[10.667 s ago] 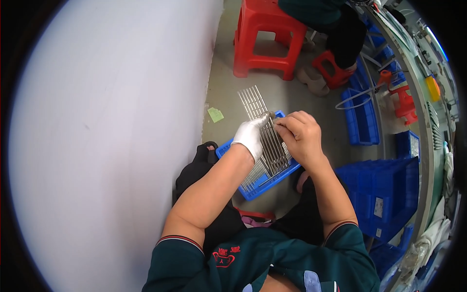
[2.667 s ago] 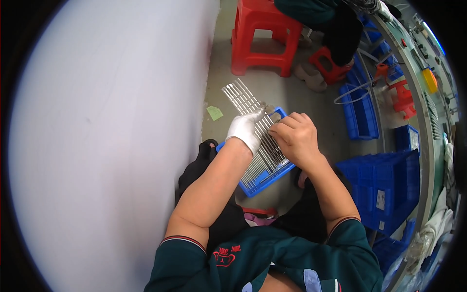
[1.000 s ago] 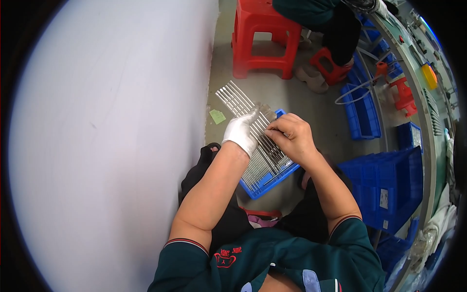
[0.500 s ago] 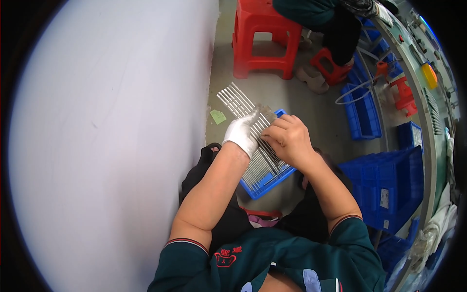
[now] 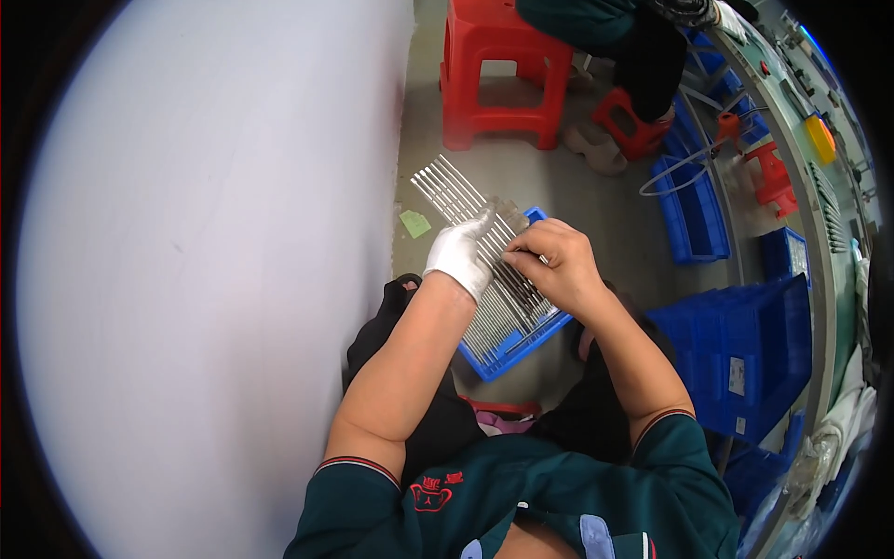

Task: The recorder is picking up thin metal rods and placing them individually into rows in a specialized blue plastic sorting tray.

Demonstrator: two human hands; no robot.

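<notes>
In a white glove with greyish fingers, my left hand (image 5: 458,253) is closed around a row of thin metal rods (image 5: 447,189). The rods slant from upper left to lower right, their upper ends sticking out past the glove. Bare, my right hand (image 5: 562,265) has thumb and forefinger pinched together at the right side of these rods. What sits in that pinch is too small to make out. Below both hands stands a blue crate (image 5: 488,374) between my legs, with many more metal rods (image 5: 486,328) lying side by side in it. My hands and the held rods cover its upper part.
A white wall (image 5: 223,261) rises close on my left. Ahead stands a red stool (image 5: 507,117), with a seated person (image 5: 643,65) beside it. Blue bins (image 5: 736,349) and a long workbench (image 5: 808,177) line the right. A green paper scrap (image 5: 415,224) lies on the floor.
My right hand has shifted slightly and its fingers have drawn into a tighter pinch, showing more of the rods beneath. The left hand keeps its grip, nearly still.
</notes>
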